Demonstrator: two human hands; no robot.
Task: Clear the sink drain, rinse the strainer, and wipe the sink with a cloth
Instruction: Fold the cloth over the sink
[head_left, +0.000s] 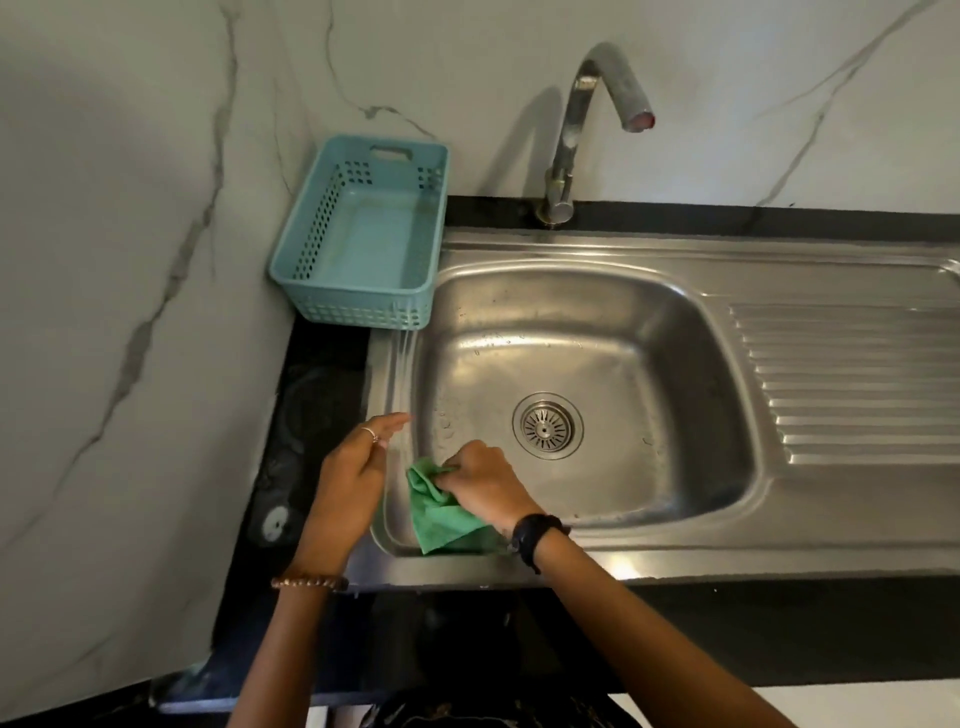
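A stainless steel sink (675, 395) fills the middle of the view, with a round metal strainer (547, 426) seated in its drain. A green cloth (441, 517) lies over the sink's front left corner. My right hand (480, 483) grips the cloth's upper end, fingers curled round it, just left of the drain. My left hand (353, 478) hovers over the sink's left rim beside the cloth with fingers straight, holding nothing. The basin floor shows water drops.
A light blue perforated plastic basket (311, 260) stands on the black counter at the sink's back left. A curved metal faucet (566, 145) rises behind the basin, with no water running. A ribbed drainboard (852, 379) extends to the right. Marble wall panels close the left and back.
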